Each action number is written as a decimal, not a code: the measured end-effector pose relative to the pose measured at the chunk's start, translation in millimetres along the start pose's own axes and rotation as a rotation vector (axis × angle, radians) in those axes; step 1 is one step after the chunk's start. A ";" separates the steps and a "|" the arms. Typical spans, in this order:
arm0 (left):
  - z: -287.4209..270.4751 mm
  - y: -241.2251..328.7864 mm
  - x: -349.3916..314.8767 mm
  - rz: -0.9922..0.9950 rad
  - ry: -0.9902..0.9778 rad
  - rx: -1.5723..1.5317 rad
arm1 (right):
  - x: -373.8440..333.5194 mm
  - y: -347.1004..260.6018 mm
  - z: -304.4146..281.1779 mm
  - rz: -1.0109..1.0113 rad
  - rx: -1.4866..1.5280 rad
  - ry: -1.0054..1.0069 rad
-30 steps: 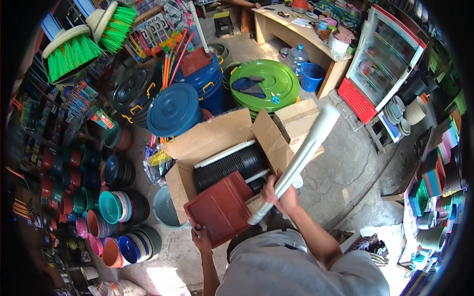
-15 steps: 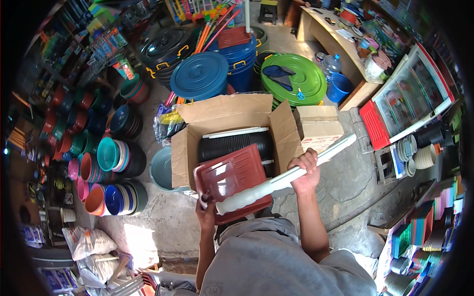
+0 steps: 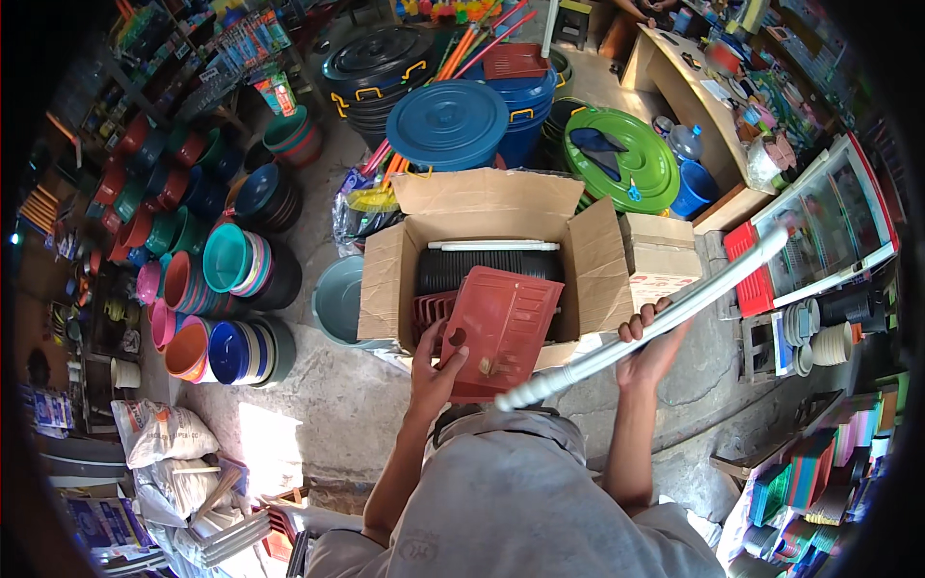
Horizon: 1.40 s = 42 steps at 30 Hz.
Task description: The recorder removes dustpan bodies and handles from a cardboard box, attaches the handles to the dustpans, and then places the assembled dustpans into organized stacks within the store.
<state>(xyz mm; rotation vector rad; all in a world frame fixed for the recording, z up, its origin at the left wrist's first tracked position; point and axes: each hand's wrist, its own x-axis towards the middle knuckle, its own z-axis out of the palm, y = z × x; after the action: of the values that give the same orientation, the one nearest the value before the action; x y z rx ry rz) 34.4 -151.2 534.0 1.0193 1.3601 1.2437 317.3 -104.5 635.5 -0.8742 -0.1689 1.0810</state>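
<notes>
We stand over the open cardboard box (image 3: pixel 489 195), its flaps spread; the long white pole (image 3: pixel 708 293) slants beside it, our right hand (image 3: pixel 658 358) wrapped firmly around the shaft; the red dustpan (image 3: pixel 506 323) is over the box's near side, our left hand (image 3: pixel 436 374) pinching its left edge, thumb on top; to handle both well, we should keep the pole's near end off the pan, clear the flaps, and firm that pinch against tipping.
</notes>
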 end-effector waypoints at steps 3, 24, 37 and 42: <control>-16.9 -8.3 8.4 0.068 0.035 0.031 | -16.0 14.2 -1.9 -0.097 -0.343 -0.122; -27.5 9.0 40.6 0.326 0.185 0.218 | -69.7 11.2 -14.8 -0.766 -1.919 -0.943; -5.9 36.9 35.3 0.505 0.204 0.577 | -77.0 -23.7 19.9 -0.785 -2.201 -1.030; -7.6 29.8 43.3 0.527 0.210 0.627 | -59.0 -10.2 11.4 -0.589 -2.104 -1.012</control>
<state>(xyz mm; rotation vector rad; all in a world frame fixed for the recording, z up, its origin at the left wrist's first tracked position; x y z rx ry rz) 19.1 -106.4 558.1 1.8114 1.7694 1.3520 289.4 -148.8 666.6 -1.7127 -2.5457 0.3026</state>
